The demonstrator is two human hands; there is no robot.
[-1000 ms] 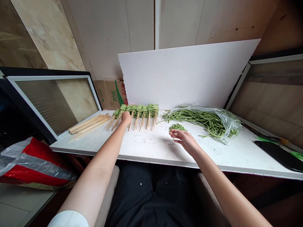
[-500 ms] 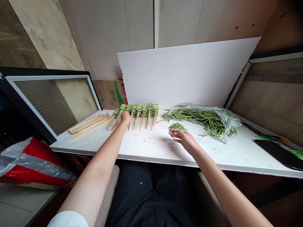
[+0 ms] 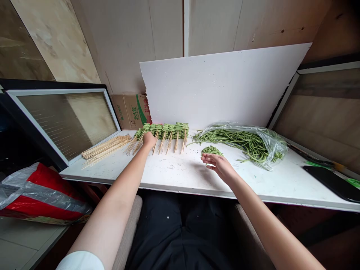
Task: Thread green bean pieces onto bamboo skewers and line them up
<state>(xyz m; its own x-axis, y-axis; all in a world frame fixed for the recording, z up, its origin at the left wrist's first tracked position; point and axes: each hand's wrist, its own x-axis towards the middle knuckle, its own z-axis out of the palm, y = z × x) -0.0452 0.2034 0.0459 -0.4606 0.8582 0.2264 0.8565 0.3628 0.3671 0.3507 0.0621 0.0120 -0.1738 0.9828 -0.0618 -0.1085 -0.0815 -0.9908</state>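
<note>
My left hand [image 3: 149, 140] reaches to the back of the white board table [image 3: 180, 176] and rests closed on the row of green bean skewers [image 3: 165, 132]; what its fingers grip is hidden. My right hand [image 3: 218, 164] hovers over the table with fingers loosely spread, just in front of a small pile of cut green beans [image 3: 211, 150]. It holds nothing that I can see.
A clear plastic bag of long green beans [image 3: 247, 143] lies at the right. Bare bamboo skewers [image 3: 105, 149] lie at the left, beside a glass-topped cabinet [image 3: 64, 120]. A dark knife [image 3: 332, 183] lies at far right. A white board [image 3: 219, 86] leans against the wall.
</note>
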